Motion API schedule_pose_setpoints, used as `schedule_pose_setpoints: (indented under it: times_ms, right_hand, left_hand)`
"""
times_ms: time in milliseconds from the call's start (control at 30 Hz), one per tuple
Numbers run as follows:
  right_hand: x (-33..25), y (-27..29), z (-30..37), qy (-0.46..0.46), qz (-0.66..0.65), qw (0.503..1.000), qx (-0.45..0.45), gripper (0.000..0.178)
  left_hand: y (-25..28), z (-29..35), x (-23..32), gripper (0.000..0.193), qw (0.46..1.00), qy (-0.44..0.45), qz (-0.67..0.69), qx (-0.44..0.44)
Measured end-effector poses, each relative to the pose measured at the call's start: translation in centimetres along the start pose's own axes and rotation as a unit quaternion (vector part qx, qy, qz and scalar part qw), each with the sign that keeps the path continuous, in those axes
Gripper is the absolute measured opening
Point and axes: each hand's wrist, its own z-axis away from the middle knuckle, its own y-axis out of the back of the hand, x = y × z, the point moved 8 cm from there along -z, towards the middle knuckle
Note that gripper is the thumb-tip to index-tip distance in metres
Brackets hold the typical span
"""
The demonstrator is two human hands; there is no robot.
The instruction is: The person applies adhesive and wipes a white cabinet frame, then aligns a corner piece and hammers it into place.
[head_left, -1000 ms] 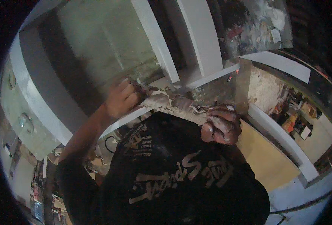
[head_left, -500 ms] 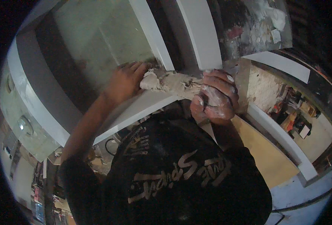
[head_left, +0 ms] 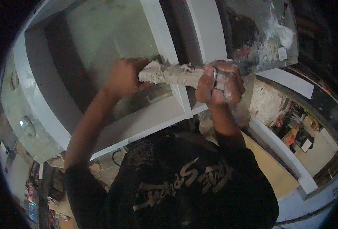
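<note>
A whitish rag (head_left: 172,74), bunched into a ragged roll with a frayed upper edge, stretches between my two hands above a white cabinet frame (head_left: 127,112). My right hand (head_left: 221,82) is closed tightly round its right end, and white powder or paste marks the knuckles. At the other end, my left hand (head_left: 125,78) is closed beside and behind the roll. Its fingertips are partly hidden by the rag. The frame's white uprights (head_left: 207,30) run away from me beyond the rag.
A greenish panel (head_left: 111,34) lies inside the frame. At far right is a paint-stained surface (head_left: 260,38) with white scraps. A yellowish board (head_left: 270,164) and a long white strip (head_left: 283,152) stand to my right. Clutter (head_left: 58,198) fills the lower left.
Both hands have moved slightly away from my body with the rag. My right wrist has turned, and the rag looks straighter and more compact. More of the frame's near rail shows.
</note>
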Motion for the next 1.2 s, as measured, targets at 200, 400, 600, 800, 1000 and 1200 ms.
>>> schedule_pose_setpoints:
  times_ms: [200,400,600,800,1000,1200]
  right_hand:
    - [1.7,-2.2,-0.8,0.024,-0.007,0.998,0.050,0.039]
    - [2.8,-2.8,-2.4,0.031,-0.004,0.999,-0.009,0.042]
    - [5.0,-3.8,-1.4,0.038,-0.092,0.989,0.109,0.046]
    - [6.8,-5.2,-3.5,-0.059,-0.126,0.989,0.052,0.028]
    - [8.6,-6.4,-4.7,-0.106,-0.130,0.983,0.077,0.017]
    - [8.6,-7.1,-5.3,-0.102,-0.152,0.980,0.078,0.017]
  left_hand:
    - [2.8,-1.1,-0.8,0.044,0.997,-0.023,0.004,0.070]
    - [4.0,-2.3,-1.2,0.045,0.999,0.015,-0.032,0.022]
    - [4.9,-2.8,-1.5,0.038,0.999,0.029,-0.024,0.031]
    - [6.8,-4.0,-2.2,0.035,0.997,0.030,-0.051,0.038]
    - [7.7,-4.9,-2.9,0.035,0.998,0.035,-0.032,0.044]
    - [7.8,-5.0,-3.6,0.036,0.997,0.039,-0.040,0.057]
